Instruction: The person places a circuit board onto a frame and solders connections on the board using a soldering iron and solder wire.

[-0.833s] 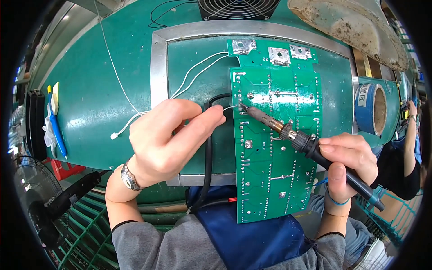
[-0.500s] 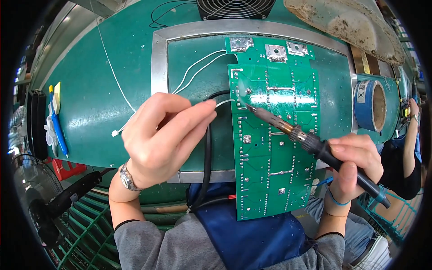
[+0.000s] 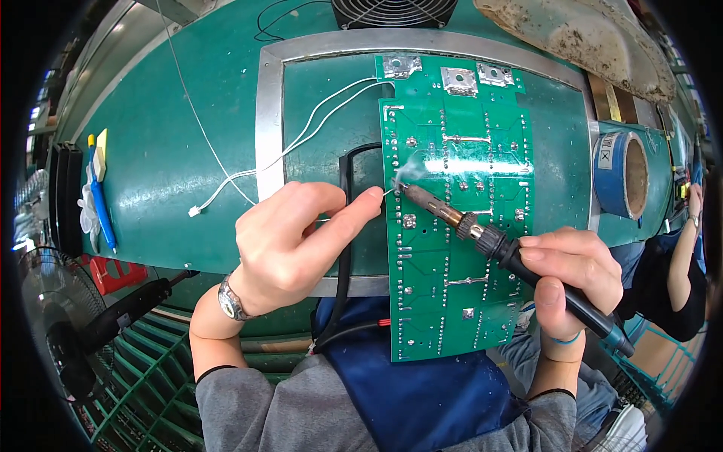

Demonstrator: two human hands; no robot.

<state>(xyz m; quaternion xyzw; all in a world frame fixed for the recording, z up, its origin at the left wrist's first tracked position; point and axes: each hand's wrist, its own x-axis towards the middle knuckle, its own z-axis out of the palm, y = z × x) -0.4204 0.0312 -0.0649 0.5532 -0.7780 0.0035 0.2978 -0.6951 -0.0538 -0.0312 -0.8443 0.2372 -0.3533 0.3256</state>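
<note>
A green circuit board [image 3: 429,260] with rows of solder joints lies solder side up across a metal-edged recess and over the near edge of the bench. My right hand [image 3: 570,280] grips the handle of a soldering iron [image 3: 493,245], its tip resting near the board's left edge while smoke curls up. Between the pinched thumb and fingers of my left hand [image 3: 297,242] is thin solder wire [image 3: 389,191], its end reaching the iron's tip. Two white leads [image 3: 316,113] run from the board's upper left to a small white connector [image 3: 195,212].
A black cable [image 3: 343,275] passes beside the board. A fan [image 3: 393,10] stands at the back, a blue tape roll [image 3: 619,173] at right. A blue pen-like tool [image 3: 101,211] lies left. At far right is another person's arm [image 3: 684,260].
Both hands have shifted; the iron's tip and the solder end now meet at a slightly lower spot on the board's left edge. My left hand moved right and toward me.
</note>
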